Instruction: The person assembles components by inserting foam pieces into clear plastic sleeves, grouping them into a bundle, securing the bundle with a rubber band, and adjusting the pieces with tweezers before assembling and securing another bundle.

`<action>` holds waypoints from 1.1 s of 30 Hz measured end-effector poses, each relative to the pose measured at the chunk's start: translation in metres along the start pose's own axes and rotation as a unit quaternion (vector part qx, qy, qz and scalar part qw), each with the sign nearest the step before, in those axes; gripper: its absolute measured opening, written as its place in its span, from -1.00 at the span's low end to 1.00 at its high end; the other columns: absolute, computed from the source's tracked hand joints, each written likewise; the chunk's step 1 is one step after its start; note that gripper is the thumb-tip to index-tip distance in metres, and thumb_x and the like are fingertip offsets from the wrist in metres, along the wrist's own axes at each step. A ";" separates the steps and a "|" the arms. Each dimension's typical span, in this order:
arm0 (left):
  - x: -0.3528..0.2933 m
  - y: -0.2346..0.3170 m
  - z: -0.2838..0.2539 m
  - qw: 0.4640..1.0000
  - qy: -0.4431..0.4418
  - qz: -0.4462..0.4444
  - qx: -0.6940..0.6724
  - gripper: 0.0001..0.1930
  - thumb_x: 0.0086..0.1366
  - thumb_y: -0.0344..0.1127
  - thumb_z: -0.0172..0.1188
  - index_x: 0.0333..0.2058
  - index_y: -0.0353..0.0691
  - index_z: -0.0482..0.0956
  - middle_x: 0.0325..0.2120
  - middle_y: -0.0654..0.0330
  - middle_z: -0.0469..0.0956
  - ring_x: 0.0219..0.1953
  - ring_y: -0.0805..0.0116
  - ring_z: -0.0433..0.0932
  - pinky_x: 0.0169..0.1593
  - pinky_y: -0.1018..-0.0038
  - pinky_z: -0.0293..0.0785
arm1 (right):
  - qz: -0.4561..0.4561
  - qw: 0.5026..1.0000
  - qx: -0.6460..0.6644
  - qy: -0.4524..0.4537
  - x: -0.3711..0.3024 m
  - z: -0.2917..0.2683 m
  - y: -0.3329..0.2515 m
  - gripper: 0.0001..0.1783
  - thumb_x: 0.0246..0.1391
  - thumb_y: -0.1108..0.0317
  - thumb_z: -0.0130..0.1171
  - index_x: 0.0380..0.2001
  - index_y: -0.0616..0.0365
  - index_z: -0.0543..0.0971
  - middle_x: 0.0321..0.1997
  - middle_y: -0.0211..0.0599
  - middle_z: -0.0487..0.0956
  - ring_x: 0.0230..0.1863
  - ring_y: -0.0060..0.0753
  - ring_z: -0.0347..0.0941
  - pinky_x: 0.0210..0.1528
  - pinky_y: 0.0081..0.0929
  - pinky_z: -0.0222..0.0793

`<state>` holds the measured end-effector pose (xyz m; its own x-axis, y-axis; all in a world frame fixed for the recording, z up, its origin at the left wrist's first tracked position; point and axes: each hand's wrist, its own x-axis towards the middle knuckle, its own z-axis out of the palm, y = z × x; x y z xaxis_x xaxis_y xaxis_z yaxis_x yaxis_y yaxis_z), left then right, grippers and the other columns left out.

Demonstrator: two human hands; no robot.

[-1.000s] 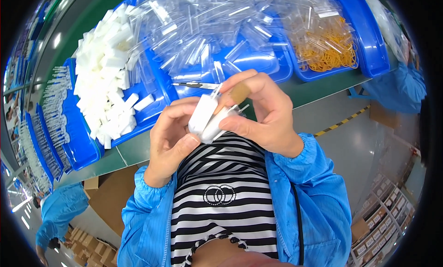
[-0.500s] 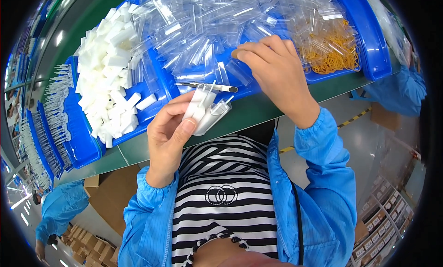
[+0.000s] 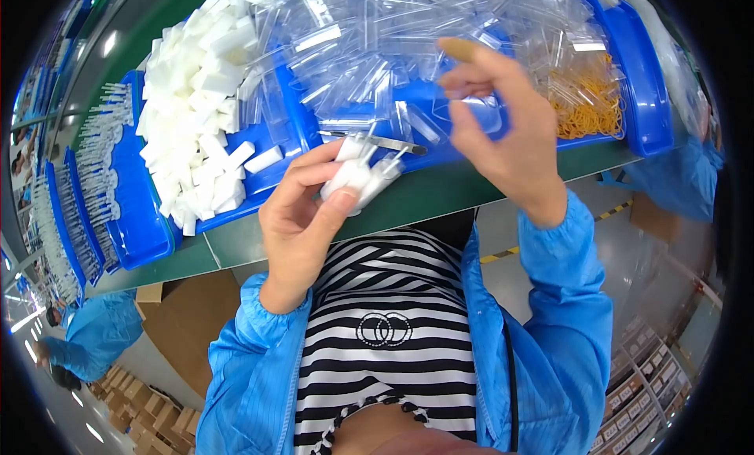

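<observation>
My left hand [image 3: 302, 219] holds a small bundle of white foam blocks [image 3: 357, 176] with thin clear tubes sticking out of it, just above the table's front edge. My right hand [image 3: 503, 129] is raised over the blue tray of clear plastic sleeves [image 3: 377, 58], fingers bent, pinching a clear sleeve [image 3: 479, 109] that is hard to make out. A pair of metal tweezers [image 3: 381, 141] lies on the tray rim between my hands.
A blue tray [image 3: 145, 219] heaped with white foam blocks [image 3: 196, 117] sits at the left. Yellow rubber bands [image 3: 589, 101] fill a tray at the right. Racks of thin tubes [image 3: 86, 180] line the far left. A person in blue [image 3: 86, 341] works at lower left.
My right hand left the bundle, reached over the tray of clear sleeves and lifted with a sleeve pinched. My left hand kept the foam bundle nearly still.
</observation>
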<state>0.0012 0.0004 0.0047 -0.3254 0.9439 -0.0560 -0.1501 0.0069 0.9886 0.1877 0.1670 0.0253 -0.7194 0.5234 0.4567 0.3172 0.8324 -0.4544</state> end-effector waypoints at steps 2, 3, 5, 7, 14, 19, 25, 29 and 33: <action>0.001 0.000 0.004 0.998 -0.007 0.042 0.038 -0.75 0.24 -0.54 0.24 -0.09 -0.38 0.54 0.12 -0.02 0.40 0.09 0.26 0.46 0.10 0.35 0.50 | 0.128 0.899 0.387 0.160 -0.002 0.010 -0.015 -0.51 0.00 0.63 0.12 0.07 0.29 0.42 -0.18 -0.27 0.58 -0.16 -0.40 0.56 -0.08 -0.47 0.45; 0.000 0.002 0.006 0.999 -0.014 0.042 0.021 -0.74 0.24 -0.56 0.24 -0.08 -0.38 0.54 0.13 -0.01 0.38 0.09 0.27 0.46 0.11 0.36 0.49 | 0.159 0.889 0.413 0.114 -0.003 0.006 -0.020 -0.52 0.06 0.64 0.08 0.10 0.31 0.38 -0.19 -0.26 0.56 -0.11 -0.47 0.54 0.00 -0.50 0.46; 0.001 0.002 0.010 0.999 -0.023 0.043 0.007 -0.75 0.25 -0.56 0.23 -0.08 -0.38 0.54 0.15 0.00 0.34 0.11 0.29 0.44 0.12 0.39 0.51 | 0.189 0.851 0.476 0.115 -0.005 0.013 -0.035 -0.52 0.07 0.63 0.10 0.11 0.30 0.38 -0.19 -0.26 0.55 -0.11 -0.46 0.54 -0.02 -0.50 0.46; 0.001 0.003 0.010 0.998 -0.020 0.048 0.023 -0.75 0.25 -0.56 0.23 -0.09 -0.38 0.54 0.14 0.00 0.34 0.12 0.28 0.44 0.11 0.39 0.52 | 0.223 0.810 0.531 0.113 -0.005 0.023 -0.047 -0.53 0.11 0.57 0.14 0.12 0.30 0.37 -0.19 -0.26 0.56 -0.13 -0.46 0.54 -0.03 -0.52 0.46; -0.002 0.001 0.009 0.997 0.013 0.056 0.056 -0.75 0.25 -0.54 0.23 -0.08 -0.39 0.55 0.13 -0.02 0.36 0.12 0.27 0.44 0.09 0.40 0.54 | 0.178 0.862 0.468 0.083 -0.015 0.035 -0.047 -0.51 0.04 0.54 0.24 0.06 0.27 0.37 -0.20 -0.21 0.60 -0.17 -0.43 0.56 -0.04 -0.48 0.46; -0.003 -0.001 0.010 0.997 0.022 0.060 0.035 -0.77 0.26 -0.54 0.23 -0.09 -0.37 0.56 0.11 -0.02 0.39 0.11 0.26 0.44 0.10 0.40 0.49 | 0.154 0.898 0.402 0.092 -0.019 0.037 -0.045 -0.49 -0.01 0.54 0.28 0.02 0.28 0.36 -0.18 -0.22 0.61 -0.14 -0.38 0.58 -0.02 -0.46 0.45; 0.001 -0.004 0.003 0.997 0.033 0.070 0.025 -0.80 0.25 -0.53 0.23 -0.14 -0.35 0.59 0.06 -0.04 0.46 0.10 0.24 0.45 0.15 0.37 0.37 | 0.189 0.861 0.453 0.137 -0.028 0.049 -0.057 -0.54 -0.08 0.52 0.34 -0.08 0.23 0.44 -0.16 -0.25 0.64 -0.17 -0.41 0.58 0.01 -0.45 0.42; -0.001 -0.005 0.009 0.989 0.036 0.116 0.080 -0.85 0.23 -0.53 0.24 -0.21 -0.35 0.59 0.05 -0.06 0.47 0.07 0.24 0.46 0.14 0.36 0.37 | 0.070 0.954 0.276 0.094 -0.029 0.037 -0.056 -0.76 -0.15 0.44 0.36 -0.32 0.08 0.60 -0.22 -0.42 0.68 -0.20 -0.33 0.55 0.05 -0.29 0.36; 0.000 -0.005 0.007 0.975 0.031 0.149 0.160 -0.87 0.22 -0.52 0.25 -0.24 -0.35 0.59 0.04 -0.07 0.47 0.06 0.22 0.47 0.12 0.35 0.39 | 0.089 0.957 0.264 0.078 -0.031 0.041 -0.051 -0.75 -0.15 0.41 0.36 -0.31 0.06 0.61 -0.20 -0.42 0.67 -0.21 -0.34 0.54 0.06 -0.25 0.35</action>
<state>0.0089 0.0031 0.0005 -0.3684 0.8975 0.2425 0.2551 -0.1532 0.9547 0.1678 0.1007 0.0029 -0.5679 0.7043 0.4259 0.0411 0.5411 -0.8400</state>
